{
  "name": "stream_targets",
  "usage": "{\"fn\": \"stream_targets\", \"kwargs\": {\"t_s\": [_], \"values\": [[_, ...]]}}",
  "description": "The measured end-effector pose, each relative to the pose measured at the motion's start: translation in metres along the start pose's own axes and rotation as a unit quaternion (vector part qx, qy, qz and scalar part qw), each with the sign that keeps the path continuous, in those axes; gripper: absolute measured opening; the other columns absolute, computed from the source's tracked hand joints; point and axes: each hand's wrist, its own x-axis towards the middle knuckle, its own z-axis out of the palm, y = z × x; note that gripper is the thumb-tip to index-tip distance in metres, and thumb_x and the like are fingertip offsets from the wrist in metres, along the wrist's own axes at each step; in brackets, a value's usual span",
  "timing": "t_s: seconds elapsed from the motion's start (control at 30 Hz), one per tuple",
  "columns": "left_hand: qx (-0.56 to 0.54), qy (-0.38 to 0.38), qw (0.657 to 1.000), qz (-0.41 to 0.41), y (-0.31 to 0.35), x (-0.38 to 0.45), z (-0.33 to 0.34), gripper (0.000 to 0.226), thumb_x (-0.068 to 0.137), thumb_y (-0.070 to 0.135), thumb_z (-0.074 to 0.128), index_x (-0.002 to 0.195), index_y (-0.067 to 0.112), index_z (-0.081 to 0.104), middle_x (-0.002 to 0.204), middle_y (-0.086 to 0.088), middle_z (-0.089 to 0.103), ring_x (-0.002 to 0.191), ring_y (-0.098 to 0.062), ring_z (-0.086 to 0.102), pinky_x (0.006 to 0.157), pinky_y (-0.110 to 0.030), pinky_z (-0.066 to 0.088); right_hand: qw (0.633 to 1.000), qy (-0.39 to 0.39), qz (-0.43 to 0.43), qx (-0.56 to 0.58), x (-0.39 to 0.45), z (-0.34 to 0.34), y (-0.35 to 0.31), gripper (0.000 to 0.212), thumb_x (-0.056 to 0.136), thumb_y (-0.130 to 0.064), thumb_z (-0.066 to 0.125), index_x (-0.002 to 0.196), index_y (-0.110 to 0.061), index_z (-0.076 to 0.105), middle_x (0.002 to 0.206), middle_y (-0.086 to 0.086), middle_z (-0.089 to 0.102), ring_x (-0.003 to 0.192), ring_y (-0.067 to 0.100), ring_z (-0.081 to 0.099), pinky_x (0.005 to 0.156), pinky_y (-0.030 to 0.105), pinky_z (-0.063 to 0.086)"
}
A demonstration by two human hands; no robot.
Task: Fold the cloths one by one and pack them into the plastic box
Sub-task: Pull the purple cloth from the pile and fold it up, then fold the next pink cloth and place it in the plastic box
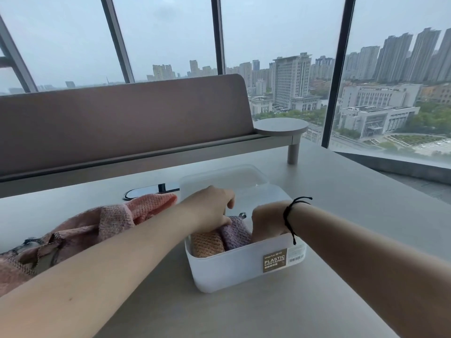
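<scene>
Plastic box: we find the white plastic box [234,267] standing upright on the grey table [341,203], near its middle, with a brown label reading "PLASTIC CONTAINER" on the wall facing us.
Lid: we note a translucent lid [227,176] lying just behind the box, touching or overlapping its far rim; we cannot tell which.
Packed cloths: we see an orange cloth [207,243] folded against the left wall of the box, and a purple cloth [235,234] beside it toward the middle, the two touching.
Left hand: we observe the left hand [210,208] reaching over the left rim with its fingers curled downward onto the purple cloth; whether they pinch it or only press it we cannot tell.
Right hand: we observe the right hand [266,223] dipped inside the right part of the box next to the purple cloth; its fingers are hidden below the rim, so their state cannot be told. A black cord [289,218] circles the wrist.
Unpacked cloths: we record a loose pile of pink cloths [80,232] on the table left of the box, partly under the left forearm.
</scene>
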Motion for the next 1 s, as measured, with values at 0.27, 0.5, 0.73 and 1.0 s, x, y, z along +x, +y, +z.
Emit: {"fn": "stream_targets", "kwargs": {"t_s": [0.27, 0.5, 0.73, 1.0], "values": [[-0.026, -0.01, 1.0, 0.003, -0.004, -0.016, -0.005, 0.016, 0.083, 0.035, 0.078, 0.09, 0.022, 0.074, 0.086, 0.011, 0.066, 0.084, -0.009, 0.063, 0.073, -0.025, 0.053, 0.999, -0.007, -0.012, -0.031, 0.013, 0.005, 0.005, 0.027, 0.087, -0.029, 0.056, 0.064, -0.014, 0.053, 0.062, 0.0, 0.048, 0.052, 0.016, 0.042, 0.048, 0.024, 0.034], [0.046, -0.077, 0.996, 0.002, 0.001, -0.014, -0.001, 0.026, 0.088, 0.043, 0.071, 0.109, 0.028, 0.075, 0.111, 0.009, 0.072, 0.101, -0.014, 0.065, 0.087, -0.035, 0.056, 0.997, -0.026, -0.027, -0.071, 0.018, 0.005, 0.0, 0.031, 0.091, -0.027, 0.051, 0.063, -0.014, 0.049, 0.061, 0.001, 0.048, 0.054, 0.016, 0.044, 0.05, 0.024, 0.035], [0.084, -0.093, 0.992, 0.005, 0.003, -0.012, 0.003, 0.026, 0.089, 0.041, 0.069, 0.107, 0.022, 0.073, 0.106, 0.003, 0.072, 0.099, -0.02, 0.065, 0.085, -0.037, 0.057, 0.998, -0.028, -0.018, -0.062, 0.018, 0.007, -0.005, 0.032, 0.096, -0.024, 0.048, 0.067, -0.011, 0.052, 0.065, 0.002, 0.048, 0.055, 0.013, 0.042, 0.048, 0.022, 0.032], [-0.094, 0.065, 0.993, -0.001, -0.009, -0.033, -0.022, 0.014, 0.093, 0.036, 0.064, 0.099, 0.028, 0.074, 0.099, 0.012, 0.07, 0.087, -0.008, 0.064, 0.076, -0.026, 0.051, 0.978, 0.127, -0.002, 0.167, -0.003, -0.025, -0.003, 0.043, 0.085, -0.045, 0.073, 0.082, -0.002, 0.069, 0.069, 0.008, 0.069, 0.056, 0.019, 0.061, 0.056, 0.028, 0.056]]}}
